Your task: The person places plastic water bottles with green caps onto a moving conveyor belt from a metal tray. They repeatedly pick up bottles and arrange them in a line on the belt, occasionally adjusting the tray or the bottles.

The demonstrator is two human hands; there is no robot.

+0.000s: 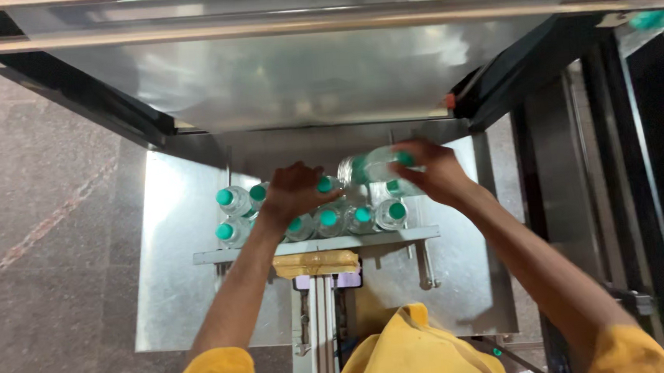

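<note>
**Small bottles, light grip**

While only the head view is on hand, it shows enough of the bottles to judge how they handle. They are small clear plastic bottles with teal caps, likely filled, so light to moderate in weight, smooth and a little slippery on the sides, with thin walls that would dent under a hard squeeze; the firm cap and neck, or a wrap around the middle of the body, look like the safest holds.

A group of standing bottles (326, 217) sits in two rows on the metal worktop (176, 280), against a low metal rail (229, 255). The left hand (294, 193) lies palm down, fingers curled over the caps in the middle of the group, pressing rather than lifting as far as I can tell. The right hand (439, 174) is wrapped around one tilted bottle (369, 166), held nearly sideways just above the right end of the rows. Clear film (279, 74) hangs across the machine above.
</note>
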